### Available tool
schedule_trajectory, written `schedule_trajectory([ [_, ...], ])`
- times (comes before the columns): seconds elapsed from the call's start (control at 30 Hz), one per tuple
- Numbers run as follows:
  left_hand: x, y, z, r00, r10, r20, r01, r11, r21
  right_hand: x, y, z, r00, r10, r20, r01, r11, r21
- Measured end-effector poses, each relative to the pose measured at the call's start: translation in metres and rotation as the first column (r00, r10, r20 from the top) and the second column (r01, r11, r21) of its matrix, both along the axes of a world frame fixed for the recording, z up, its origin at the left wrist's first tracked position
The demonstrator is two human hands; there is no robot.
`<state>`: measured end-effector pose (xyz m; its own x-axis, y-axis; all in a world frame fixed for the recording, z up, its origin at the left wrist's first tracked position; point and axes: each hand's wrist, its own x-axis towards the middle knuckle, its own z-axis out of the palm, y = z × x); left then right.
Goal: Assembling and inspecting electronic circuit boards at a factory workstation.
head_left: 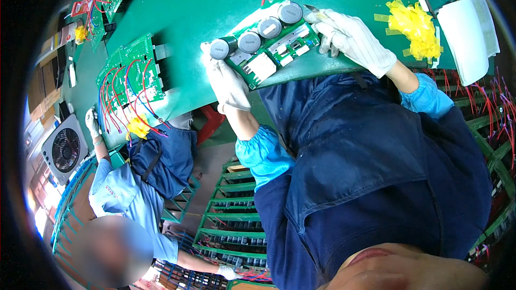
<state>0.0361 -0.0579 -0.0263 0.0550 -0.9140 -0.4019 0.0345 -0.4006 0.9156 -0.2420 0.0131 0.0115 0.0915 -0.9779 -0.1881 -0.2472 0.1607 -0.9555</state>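
While the left hand [228, 82] clamps one end of a circuit board [271, 49], right hand [352, 42] clasped on the other.

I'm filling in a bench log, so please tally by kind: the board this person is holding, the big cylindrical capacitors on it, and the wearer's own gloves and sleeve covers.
Held circuit board: 1
Cylindrical capacitors: 4
White gloves: 2
Light-blue sleeve covers: 2
Total: 9
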Motion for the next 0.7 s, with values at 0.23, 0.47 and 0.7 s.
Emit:
schedule_trajectory([
  [0.23, 0.003, -0.002, -0.002, 0.998, -0.01, -0.062, 0.009, 1.0, -0.007, 0.0, -0.005, -0.001, 0.997, 0.01, -0.079, -0.01, 1.0, 0.002],
  [0.47, 0.009, -0.004, -0.013, 0.992, 0.026, -0.12, -0.027, 1.0, -0.006, -0.002, -0.008, -0.007, 0.996, 0.032, -0.088, -0.033, 0.999, -0.003],
  [0.7, -0.001, -0.003, -0.006, 0.995, 0.098, -0.02, -0.1, 0.991, -0.087, 0.002, -0.009, -0.006, 0.996, -0.01, -0.086, 0.009, 1.0, -0.013],
])
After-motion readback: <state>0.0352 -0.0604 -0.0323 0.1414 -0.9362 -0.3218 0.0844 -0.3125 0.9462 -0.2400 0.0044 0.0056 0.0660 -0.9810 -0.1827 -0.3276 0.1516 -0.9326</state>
